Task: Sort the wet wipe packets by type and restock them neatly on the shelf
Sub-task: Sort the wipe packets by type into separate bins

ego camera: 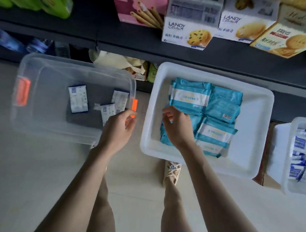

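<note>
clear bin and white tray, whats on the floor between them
In the head view, only a narrow strip of bare floor separates the clear bin from the white tray; the bin's orange latch edges it, the left hand close by.

1. Clear bin — translucent plastic, smooth walls; orange latch is opaque plastic.
2. White tray: opaque plastic, smooth, soft sheen.
3. Teal packets: plastic film, slightly glossy, creased at the seams.
4. Small sachets: white-and-blue film, crinkled.
5. Biscuit boxes: printed cardboard, faint gloss.
6. Shelf — dark, matt; material not discernible.
7. Floor: pale, smooth, low sheen.
</note>
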Demonstrator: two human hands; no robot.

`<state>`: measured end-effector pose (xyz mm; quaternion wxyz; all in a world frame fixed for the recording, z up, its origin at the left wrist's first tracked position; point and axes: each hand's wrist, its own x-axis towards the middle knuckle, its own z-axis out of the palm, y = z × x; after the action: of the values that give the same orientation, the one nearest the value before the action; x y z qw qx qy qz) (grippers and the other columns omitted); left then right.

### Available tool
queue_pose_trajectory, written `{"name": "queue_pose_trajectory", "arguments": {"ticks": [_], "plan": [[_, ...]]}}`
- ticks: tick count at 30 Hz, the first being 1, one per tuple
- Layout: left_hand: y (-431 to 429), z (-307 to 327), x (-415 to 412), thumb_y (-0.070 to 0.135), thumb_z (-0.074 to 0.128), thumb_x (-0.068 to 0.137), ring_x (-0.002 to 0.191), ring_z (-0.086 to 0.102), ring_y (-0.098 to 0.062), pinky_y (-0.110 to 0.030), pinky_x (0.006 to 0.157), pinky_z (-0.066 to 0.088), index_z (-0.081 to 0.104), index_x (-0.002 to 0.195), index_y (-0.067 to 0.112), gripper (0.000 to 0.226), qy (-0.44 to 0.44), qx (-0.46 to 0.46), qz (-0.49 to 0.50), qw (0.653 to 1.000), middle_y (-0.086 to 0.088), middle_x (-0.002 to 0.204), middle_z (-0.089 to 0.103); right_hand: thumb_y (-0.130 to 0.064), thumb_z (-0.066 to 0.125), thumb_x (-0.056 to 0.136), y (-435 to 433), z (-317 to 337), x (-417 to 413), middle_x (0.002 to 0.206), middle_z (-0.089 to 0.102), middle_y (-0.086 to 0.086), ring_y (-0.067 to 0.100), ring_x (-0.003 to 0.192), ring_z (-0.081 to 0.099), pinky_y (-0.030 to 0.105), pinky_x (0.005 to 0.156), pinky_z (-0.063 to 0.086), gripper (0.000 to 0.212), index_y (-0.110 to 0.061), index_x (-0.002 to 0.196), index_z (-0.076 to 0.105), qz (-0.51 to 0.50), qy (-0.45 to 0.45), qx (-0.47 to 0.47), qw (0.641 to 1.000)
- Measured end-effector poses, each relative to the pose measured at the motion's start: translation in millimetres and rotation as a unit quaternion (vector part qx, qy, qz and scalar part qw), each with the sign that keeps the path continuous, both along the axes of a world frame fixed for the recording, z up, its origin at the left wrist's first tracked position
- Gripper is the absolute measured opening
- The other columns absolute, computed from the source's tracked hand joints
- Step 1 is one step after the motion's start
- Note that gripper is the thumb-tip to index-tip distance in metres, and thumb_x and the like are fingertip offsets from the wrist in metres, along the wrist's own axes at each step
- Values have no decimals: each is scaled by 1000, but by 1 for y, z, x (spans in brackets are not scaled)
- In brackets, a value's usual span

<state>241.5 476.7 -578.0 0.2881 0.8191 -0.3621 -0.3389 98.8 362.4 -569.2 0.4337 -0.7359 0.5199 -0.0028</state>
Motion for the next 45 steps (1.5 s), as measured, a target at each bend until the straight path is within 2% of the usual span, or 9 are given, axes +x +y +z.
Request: {"name": "queue_pose_trajectory", "arguments": {"ticks": [6, 13, 17, 24, 31, 35, 39, 43, 45], "plan": [[64, -21, 93, 6, 61, 90, 69, 61, -13, -12, 66, 44, 67, 99, 5, 11, 32, 37, -2, 999, -1, 80, 66, -11, 53, 91, 71, -22, 99, 99, 72, 9, 29, 92, 67, 44, 83, 54, 20, -14, 105, 66, -40, -3, 26, 999], [100, -78, 169, 10, 60, 90, 84, 65, -18, -33, 81, 52, 65, 104, 5, 15, 54, 98, -20, 994, -5, 95, 70, -7, 52, 90, 123, -82, 173, 97, 72, 11, 25, 89, 67, 33, 80, 52, 21, -9, 104, 67, -127, 50, 73, 988], [106, -127, 197, 17, 58, 92, 96, 63, -24, -34, 85, 49, 60, 114, 6, 25, 57, 172, 29, 983, -9, 109, 66, -10, 54, 91, 130, -125, 194, 109, 69, 12, 26, 100, 64, 30, 85, 50, 25, -9, 113, 64, -155, 91, 121, 976], [89, -207, 224, 37, 61, 88, 126, 36, -36, -45, 99, 35, 39, 130, 5, 57, 5, 320, 151, 935, -17, 138, 34, -20, 69, 85, 120, -206, 216, 128, 57, 9, 28, 114, 57, 37, 93, 51, 48, -11, 128, 48, -158, 151, 165, 962], [71, -244, 240, 39, 67, 84, 122, 40, -36, -47, 95, 39, 33, 132, 3, 68, -46, 276, 250, 927, -18, 136, 38, -25, 74, 82, 118, -236, 225, 122, 60, 5, 27, 107, 61, 31, 77, 52, 48, -12, 118, 45, -179, 171, 166, 955], [70, -252, 245, 33, 76, 76, 103, 59, -31, -43, 83, 52, 50, 114, 4, 55, 53, 216, 265, 938, -13, 117, 60, -23, 69, 86, 110, -233, 232, 100, 64, -5, 17, 90, 62, 14, 63, 45, 18, -13, 101, 65, -205, 81, 193, 956], [70, -234, 241, 17, 59, 90, 85, 57, -13, -14, 54, 42, 50, 103, 11, 17, 153, 194, 204, 947, -2, 106, 59, -16, 68, 86, 105, -221, 242, 88, 66, -14, 10, 86, 64, 19, 70, 53, 7, -21, 86, 64, -281, -43, 255, 924], [69, -217, 234, 32, 56, 93, 90, 63, -9, -31, 77, 51, 54, 92, 29, 4, 312, 134, 215, 916, 10, 95, 63, -16, 66, 88, 109, -214, 254, 97, 71, 5, 20, 92, 68, 33, 80, 57, 9, -11, 96, 65, -267, -79, 312, 908], [68, -216, 232, 47, 60, 88, 95, 58, -2, -27, 78, 45, 54, 99, 34, 18, 323, 125, 194, 918, 15, 101, 61, -16, 65, 89, 112, -212, 258, 84, 70, 4, 7, 73, 67, 22, 63, 53, 6, -10, 90, 64, -257, -90, 334, 902]]}}
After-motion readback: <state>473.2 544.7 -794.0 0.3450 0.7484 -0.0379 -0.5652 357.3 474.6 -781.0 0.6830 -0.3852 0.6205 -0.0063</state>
